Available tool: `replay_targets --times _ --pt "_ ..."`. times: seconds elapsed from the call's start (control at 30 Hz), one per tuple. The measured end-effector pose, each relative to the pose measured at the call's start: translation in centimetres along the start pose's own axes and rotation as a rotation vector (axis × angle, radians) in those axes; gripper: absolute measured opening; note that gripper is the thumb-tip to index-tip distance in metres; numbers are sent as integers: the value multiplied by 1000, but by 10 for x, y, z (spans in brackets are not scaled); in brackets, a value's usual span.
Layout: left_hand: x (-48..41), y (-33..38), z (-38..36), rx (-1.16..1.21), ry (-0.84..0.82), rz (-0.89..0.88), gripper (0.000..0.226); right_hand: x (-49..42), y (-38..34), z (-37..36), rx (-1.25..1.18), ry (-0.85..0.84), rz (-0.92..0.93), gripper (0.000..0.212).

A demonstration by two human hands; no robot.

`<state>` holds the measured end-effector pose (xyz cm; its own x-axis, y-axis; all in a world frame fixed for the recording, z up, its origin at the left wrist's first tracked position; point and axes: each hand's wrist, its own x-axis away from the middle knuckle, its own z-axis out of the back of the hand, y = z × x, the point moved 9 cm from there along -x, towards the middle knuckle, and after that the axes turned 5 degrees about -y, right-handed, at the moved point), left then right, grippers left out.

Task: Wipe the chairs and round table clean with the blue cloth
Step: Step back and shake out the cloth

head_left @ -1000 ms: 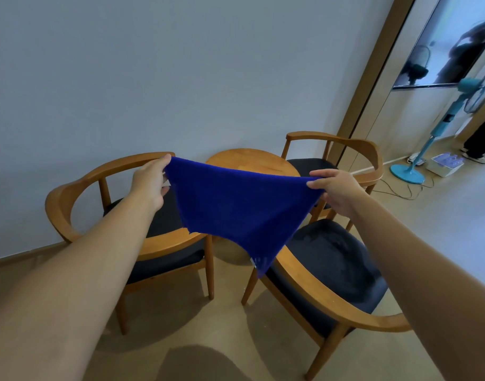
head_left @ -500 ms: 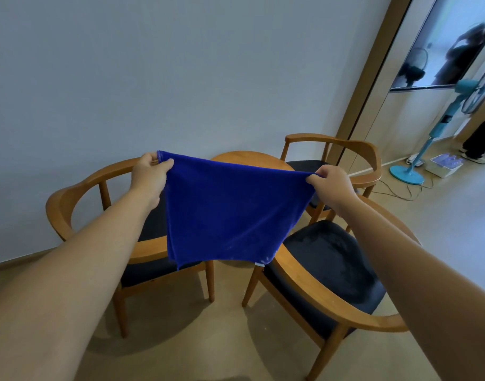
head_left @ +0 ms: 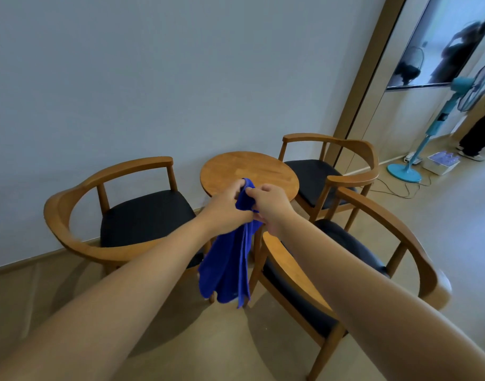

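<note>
Both hands, left hand (head_left: pixel 227 207) and right hand (head_left: pixel 268 205), pinch a hanging blue cloth (head_left: pixel 228 266) together above the round table (head_left: pixel 263 167).

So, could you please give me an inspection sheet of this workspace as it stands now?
Surface: round table, wooden top, set among three chairs.
Job's things: blue cloth, bunched, hanging from the hands; left chair, far chair and near chair, wooden frames with dark seats.
Clutter: white box on the floor beside the fan.
Hands: left hand and right hand both grip the cloth's top, close together.
Cables: a cable trails over the floor near the fan base.
Surroundings: plain wall; a person's legs at the right edge.
</note>
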<state>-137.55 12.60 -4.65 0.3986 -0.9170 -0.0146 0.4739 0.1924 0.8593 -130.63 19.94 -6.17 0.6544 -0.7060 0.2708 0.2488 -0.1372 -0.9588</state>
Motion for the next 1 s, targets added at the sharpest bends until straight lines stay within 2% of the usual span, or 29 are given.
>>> replay_targets --times 0.07,0.17,0.3,0.47,0.5,0.57,0.63,0.7,0.77,0.9,1.0 --pt "2 5 -4 14 -13 -37 46 0 1 4 -22 56 26 14" --pt "1 4 3 -21 52 -42 54 2 -2 8 -39 65 51 18" --pt "3 2 13 15 179 -20 34 16 -20 -4 119 -73 105 27" --pt "3 1 18 131 195 6 23 16 -34 11 181 -123 212 15" --pt "3 3 18 154 185 5 21 11 -31 15 222 -117 220 22" --pt "2 4 20 238 167 9 19 4 -22 21 314 -136 208 48" --pt "0 3 22 341 146 42 19 1 -7 19 418 -216 158 69" --pt "-1 -1 20 432 97 83 19 -2 7 14 479 -295 111 75" --pt "-2 -5 19 516 48 98 18 -6 18 15 431 -328 54 67" --pt "-6 -15 26 647 47 102 18 -8 26 26 460 -321 -5 26" --pt "-9 -18 25 680 17 100 17 -7 28 34 459 -305 -6 6"
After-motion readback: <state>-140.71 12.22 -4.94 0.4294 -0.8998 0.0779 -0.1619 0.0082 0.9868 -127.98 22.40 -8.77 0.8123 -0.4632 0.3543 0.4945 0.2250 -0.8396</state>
